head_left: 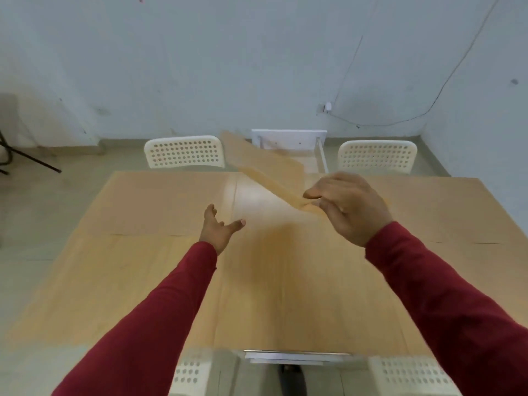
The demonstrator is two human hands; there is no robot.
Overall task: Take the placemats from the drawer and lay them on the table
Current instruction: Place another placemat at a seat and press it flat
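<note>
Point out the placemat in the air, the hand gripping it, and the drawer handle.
placemat [265,162], head view, its raised middle.
right hand [351,207], head view, back of the hand.
drawer handle [297,352], head view, the bar's middle.

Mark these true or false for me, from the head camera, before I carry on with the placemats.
1. The right hand pinches a tan wood-look placemat that is lifted off the table. True.
2. The left hand grips a second placemat. False: it is open and empty, above the light wooden table.
3. Two white perforated chair backs stand at the table's far side. True.
4. The person wears blue sleeves. False: the long sleeves are dark red.
5. Plates are set on the table. False: none show.
</note>
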